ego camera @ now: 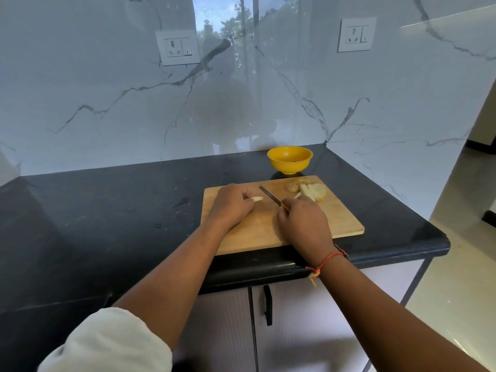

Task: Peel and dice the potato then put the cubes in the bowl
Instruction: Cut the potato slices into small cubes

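Wooden cutting board (pixel 335 224) lies on the black countertop (pixel 107 210), its near edge close to the counter's front lip. On the board's left part the left hand (pixel 232 202) rests knuckles up, its fingers curled in and pinching a pale potato strip (pixel 257 199), whose end pokes out toward the right. The right hand (pixel 303 224) is closed round the handle of a knife (pixel 269 196), of which only a sliver of yellow shows at the fingers. The blade slants up and to the left, its tip just beside the strip; whether it touches the wood cannot be told. At the far right corner of the board sits a heap of cut potato pieces (pixel 311 190), strips and a flat slab together, with a brownish lump (pixel 292 186) touching them on the left. The yellow bowl (pixel 290 159) stands upright on the countertop just beyond the board's far edge, near the marble-patterned wall (pixel 241 103). An orange thread (pixel 328 257) circles the right wrist, and a white sleeve (pixel 107 345) covers the left arm above the elbow.
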A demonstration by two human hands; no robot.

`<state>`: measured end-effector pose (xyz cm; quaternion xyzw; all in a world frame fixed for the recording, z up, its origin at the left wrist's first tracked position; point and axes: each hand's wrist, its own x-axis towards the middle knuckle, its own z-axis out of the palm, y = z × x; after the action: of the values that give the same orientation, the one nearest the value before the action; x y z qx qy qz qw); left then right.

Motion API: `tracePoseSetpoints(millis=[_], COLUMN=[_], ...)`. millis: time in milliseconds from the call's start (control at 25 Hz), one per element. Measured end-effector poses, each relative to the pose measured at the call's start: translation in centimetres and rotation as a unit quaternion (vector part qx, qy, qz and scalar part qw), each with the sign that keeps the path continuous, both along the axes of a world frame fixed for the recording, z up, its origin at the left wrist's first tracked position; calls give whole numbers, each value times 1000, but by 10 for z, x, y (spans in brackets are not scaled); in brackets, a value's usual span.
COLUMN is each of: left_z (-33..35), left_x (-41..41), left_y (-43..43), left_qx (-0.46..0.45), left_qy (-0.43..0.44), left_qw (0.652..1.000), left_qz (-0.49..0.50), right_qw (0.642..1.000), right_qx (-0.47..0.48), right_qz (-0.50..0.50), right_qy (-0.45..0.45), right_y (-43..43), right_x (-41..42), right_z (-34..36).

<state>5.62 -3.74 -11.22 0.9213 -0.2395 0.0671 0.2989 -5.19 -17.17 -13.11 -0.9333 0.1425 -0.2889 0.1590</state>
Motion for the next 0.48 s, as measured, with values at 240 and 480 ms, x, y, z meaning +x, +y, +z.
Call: tracePoseSetpoints(millis=[240,480], left_z=[-8,-11], left_x=[1,5], left_y=[7,11], left_qx=[-37,-61], left_qy=[-16,-6], left_qw=[999,998], left_qz=[2,1], right_qw=[1000,997], right_qx=[-13,-69], right_qz=[19,14], right_qy=[13,45], right_y=[7,17], right_x=[-2,-3], right_z=[4,10])
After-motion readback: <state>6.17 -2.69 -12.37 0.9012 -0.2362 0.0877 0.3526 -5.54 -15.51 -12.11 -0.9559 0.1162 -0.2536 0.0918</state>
